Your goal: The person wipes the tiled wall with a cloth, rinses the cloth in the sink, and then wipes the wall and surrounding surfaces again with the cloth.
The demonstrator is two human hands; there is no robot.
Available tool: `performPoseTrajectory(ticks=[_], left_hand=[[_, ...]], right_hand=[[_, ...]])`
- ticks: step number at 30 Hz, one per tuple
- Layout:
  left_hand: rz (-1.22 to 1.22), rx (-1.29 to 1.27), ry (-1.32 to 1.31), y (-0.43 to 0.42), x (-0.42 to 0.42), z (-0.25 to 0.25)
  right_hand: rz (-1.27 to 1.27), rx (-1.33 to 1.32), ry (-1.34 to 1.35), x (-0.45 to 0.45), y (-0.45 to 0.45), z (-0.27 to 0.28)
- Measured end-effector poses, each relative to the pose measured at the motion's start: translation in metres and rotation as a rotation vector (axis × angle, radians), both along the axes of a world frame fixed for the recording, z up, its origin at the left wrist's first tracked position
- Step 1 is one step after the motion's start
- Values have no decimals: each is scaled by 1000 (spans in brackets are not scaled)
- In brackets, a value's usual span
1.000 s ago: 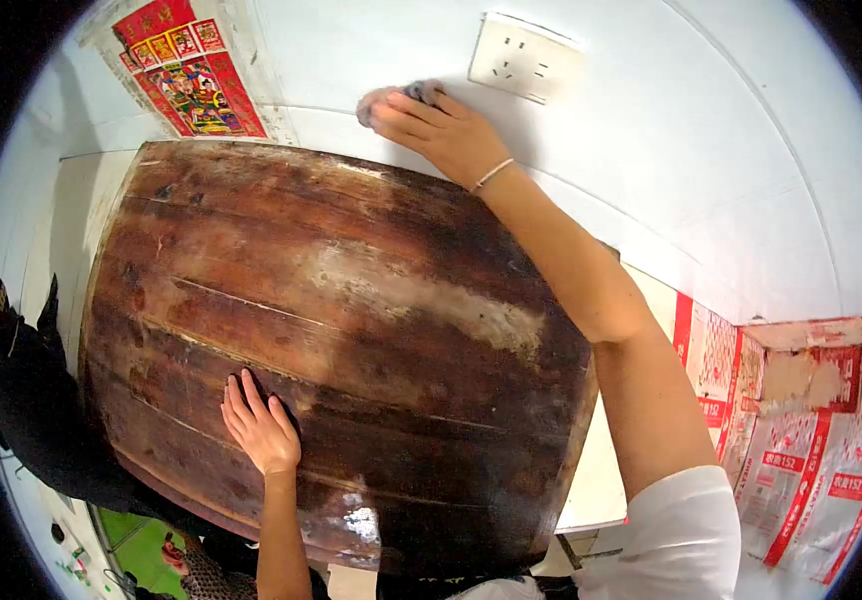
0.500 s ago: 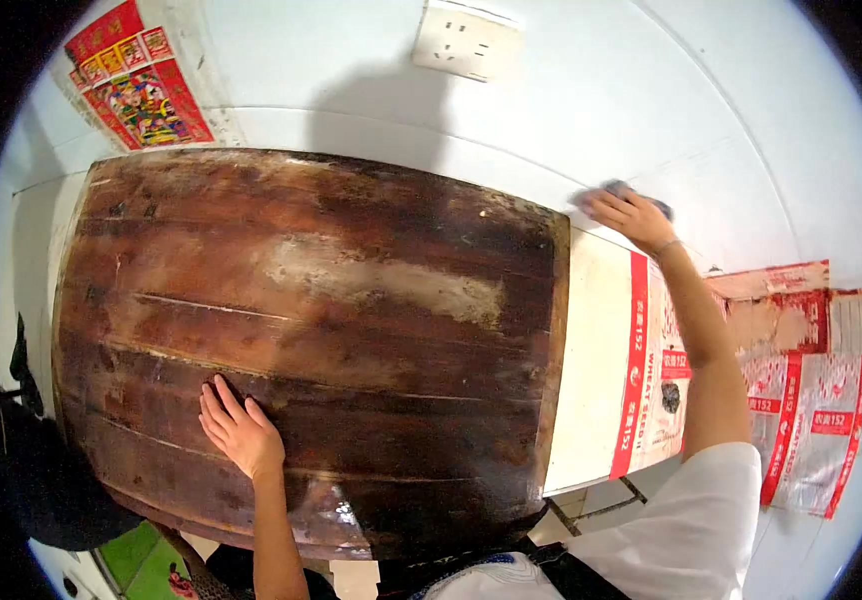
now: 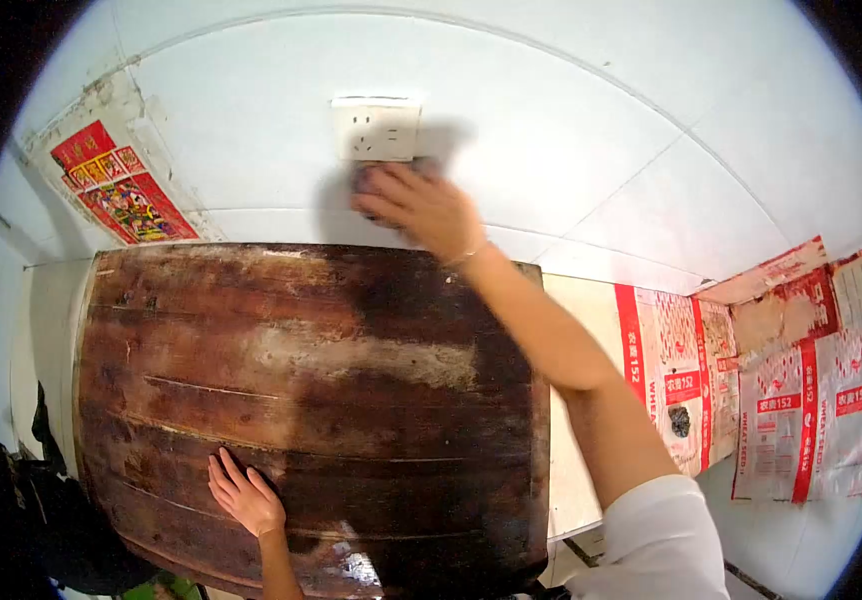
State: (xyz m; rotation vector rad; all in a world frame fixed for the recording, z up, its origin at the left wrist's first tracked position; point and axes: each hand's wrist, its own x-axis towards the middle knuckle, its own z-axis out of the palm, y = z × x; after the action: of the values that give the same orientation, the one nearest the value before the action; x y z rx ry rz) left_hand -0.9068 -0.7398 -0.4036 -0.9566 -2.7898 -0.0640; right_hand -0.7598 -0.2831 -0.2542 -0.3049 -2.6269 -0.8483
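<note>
My left hand (image 3: 248, 495) lies flat on the dark wooden tabletop (image 3: 391, 420), fingers stretched out and holding nothing. Up on the white tiled wall (image 3: 551, 130), my right hand (image 3: 426, 212) presses a dark grey cloth (image 3: 366, 188) against the tiles. That cloth is mostly covered by the fingers and smeared by motion. Directly above it is a white wall socket (image 3: 379, 130), close to the fingertips. The brown tabletop is worn, with pale scuffed patches and cracks between its boards.
Red printed paper (image 3: 123, 185) is stuck on the wall at the left. Right of the wooden top is a pale surface (image 3: 576, 430) with red-and-white wheat seed sacks (image 3: 691, 350), and a small dark lump (image 3: 680, 421) on one. Black material (image 3: 71, 530) hangs at the lower left.
My right hand has swept the cloth leftward along the wall, from beyond the tabletop's right corner to under the socket. The view has tilted up; my left hand stays on the wood.
</note>
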Motion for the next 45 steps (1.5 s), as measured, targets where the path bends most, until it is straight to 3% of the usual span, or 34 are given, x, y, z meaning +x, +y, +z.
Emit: performPoseTrajectory(ticks=[3,5,7,9,12,14,16,17,18,19,22,25,26,28,30,32,33,37,38,40,41,43,44,45], left_hand=[[19,-35,-2,-3,0,-8],[18,-40,-4,-3,0,-7],[13,-50,-4,-3,-1,-4],[54,-90,-28,0,1,-4],[49,-95,-12,-1,0,-6],[39,-86,17,-2,0,-8],[38,-76,49,-1,1,-5],[32,-52,30,1,3,-1],[26,-28,10,0,5,3],[35,-28,13,0,4,3],[16,39,25,0,0,-3],[16,66,38,3,2,6],[21,50,23,1,1,5],[22,49,-9,2,1,8],[33,48,-8,0,-1,8],[24,28,-7,2,-1,8],[3,31,30,2,-1,7],[13,15,-21,2,-3,12],[13,3,-11,1,-4,12],[36,-17,1,2,-7,14],[33,-11,-18,4,-8,17],[36,-20,-46,-3,-2,18],[14,22,-33,-5,-2,18],[-12,74,-6,4,-9,33]], right_hand=[[-122,129,78,96,30,22],[-226,58,178,169,49,57],[-332,-58,305,187,41,138],[-222,81,766,184,53,182],[48,161,931,137,67,199],[59,176,732,106,65,174],[101,-48,345,98,61,118],[-226,-383,-244,83,46,106],[27,-337,-112,100,54,60],[109,-123,-308,108,50,37],[-68,-9,-194,147,32,22],[-81,-166,78,179,46,74],[-210,-139,104,178,38,116],[-73,172,399,181,39,194],[-135,354,619,171,44,267],[-8,20,906,151,62,320],[15,324,870,138,79,335],[-64,580,935,19,39,315],[25,467,900,-2,40,299],[110,264,503,-45,23,254],[31,228,340,-67,6,220],[-286,-250,-361,-103,-10,172],[432,122,-124,-97,1,146],[439,135,-105,-96,3,152]])
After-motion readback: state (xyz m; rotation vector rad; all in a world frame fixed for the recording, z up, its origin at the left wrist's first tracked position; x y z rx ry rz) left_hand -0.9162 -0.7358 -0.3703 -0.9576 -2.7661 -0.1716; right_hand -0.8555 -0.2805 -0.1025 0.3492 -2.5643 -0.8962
